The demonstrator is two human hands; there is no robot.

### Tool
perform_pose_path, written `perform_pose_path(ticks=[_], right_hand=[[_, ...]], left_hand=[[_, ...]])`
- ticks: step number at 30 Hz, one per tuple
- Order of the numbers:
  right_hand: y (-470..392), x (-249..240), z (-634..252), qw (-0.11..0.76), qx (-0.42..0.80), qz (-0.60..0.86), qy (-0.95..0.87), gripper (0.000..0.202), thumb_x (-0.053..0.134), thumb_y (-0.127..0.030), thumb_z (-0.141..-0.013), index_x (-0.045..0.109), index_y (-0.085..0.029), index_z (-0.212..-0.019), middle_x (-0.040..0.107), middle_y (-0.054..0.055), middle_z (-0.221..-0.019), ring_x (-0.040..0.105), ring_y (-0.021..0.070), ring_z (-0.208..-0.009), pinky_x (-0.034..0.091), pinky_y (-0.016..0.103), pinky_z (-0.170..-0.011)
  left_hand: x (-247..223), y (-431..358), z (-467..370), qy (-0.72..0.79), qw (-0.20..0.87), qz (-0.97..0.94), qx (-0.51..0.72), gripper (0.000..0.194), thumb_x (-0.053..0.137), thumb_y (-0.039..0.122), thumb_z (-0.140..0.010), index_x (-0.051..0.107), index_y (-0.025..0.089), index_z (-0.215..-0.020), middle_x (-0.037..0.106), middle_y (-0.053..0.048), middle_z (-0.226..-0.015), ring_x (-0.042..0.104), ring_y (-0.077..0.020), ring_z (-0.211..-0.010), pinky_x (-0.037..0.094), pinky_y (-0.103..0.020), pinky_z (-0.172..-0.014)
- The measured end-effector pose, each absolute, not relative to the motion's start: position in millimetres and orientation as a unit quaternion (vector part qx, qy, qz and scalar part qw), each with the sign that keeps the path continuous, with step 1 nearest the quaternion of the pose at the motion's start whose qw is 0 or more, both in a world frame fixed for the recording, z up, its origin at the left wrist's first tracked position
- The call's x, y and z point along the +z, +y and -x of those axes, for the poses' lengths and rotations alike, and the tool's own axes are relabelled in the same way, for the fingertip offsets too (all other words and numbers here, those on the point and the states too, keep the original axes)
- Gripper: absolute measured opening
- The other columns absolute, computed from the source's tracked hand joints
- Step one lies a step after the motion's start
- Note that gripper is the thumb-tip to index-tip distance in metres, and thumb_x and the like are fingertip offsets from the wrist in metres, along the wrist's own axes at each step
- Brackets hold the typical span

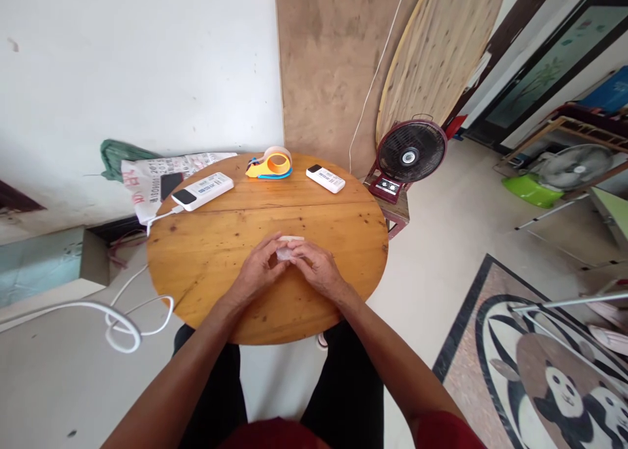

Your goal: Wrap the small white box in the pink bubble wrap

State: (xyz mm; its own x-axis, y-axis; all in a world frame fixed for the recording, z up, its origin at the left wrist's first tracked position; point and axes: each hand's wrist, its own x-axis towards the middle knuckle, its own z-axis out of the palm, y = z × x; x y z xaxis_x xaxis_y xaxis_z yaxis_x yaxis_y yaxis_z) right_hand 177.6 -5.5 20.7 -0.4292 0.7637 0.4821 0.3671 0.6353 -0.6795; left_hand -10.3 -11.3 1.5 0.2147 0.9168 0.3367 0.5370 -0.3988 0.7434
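Near the middle of the round wooden table (pixel 220 239), a small whitish, partly see-through object (pixel 284 253) lies between my two hands. My left hand (pixel 262 266) grips its left side, with thumb and fingers curled round the edge. On its right side, my right hand (pixel 316 266) holds it with bent fingers. The fingertips of both hands nearly meet at the object. Its exact shape is partly hidden by the fingers.
Toward the table's far edge are a white power bank (pixel 203 191) with a cable, an orange and blue tape dispenser (pixel 269 164) and a smaller white device (pixel 326 178). A dark red fan (pixel 409 154) stands on a stool beyond the right edge.
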Motion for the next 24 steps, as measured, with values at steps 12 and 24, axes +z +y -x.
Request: perform_pose_path(ticks=[12, 24], right_hand=[[-7, 0, -181, 0.404, 0.126, 0.303, -0.854, 0.022, 0.048, -0.014, -0.095, 0.067, -0.020, -0.103, 0.067, 0.009, -0.125, 0.057, 0.0168, -0.125, 0.047, 0.037, -0.110], [-12, 0, -188, 0.324, 0.053, 0.309, -0.893, 0.032, 0.044, -0.009, -0.093, 0.068, -0.021, -0.111, 0.064, 0.008, -0.131, 0.049, 0.0188, -0.135, 0.046, 0.040, -0.112]], left_hand=[[-16, -9, 10, 0.518, 0.212, -0.729, 0.395, 0.037, 0.056, 0.033, -0.083, 0.066, 0.021, -0.117, 0.053, -0.013, -0.142, 0.054, -0.0260, -0.127, 0.042, -0.044, -0.109], [-15, -8, 13, 0.501, 0.195, -0.776, 0.330, 0.052, 0.058, 0.022, -0.077, 0.051, 0.018, -0.129, 0.040, -0.015, -0.151, 0.041, -0.0273, -0.139, 0.040, -0.045, -0.111]])
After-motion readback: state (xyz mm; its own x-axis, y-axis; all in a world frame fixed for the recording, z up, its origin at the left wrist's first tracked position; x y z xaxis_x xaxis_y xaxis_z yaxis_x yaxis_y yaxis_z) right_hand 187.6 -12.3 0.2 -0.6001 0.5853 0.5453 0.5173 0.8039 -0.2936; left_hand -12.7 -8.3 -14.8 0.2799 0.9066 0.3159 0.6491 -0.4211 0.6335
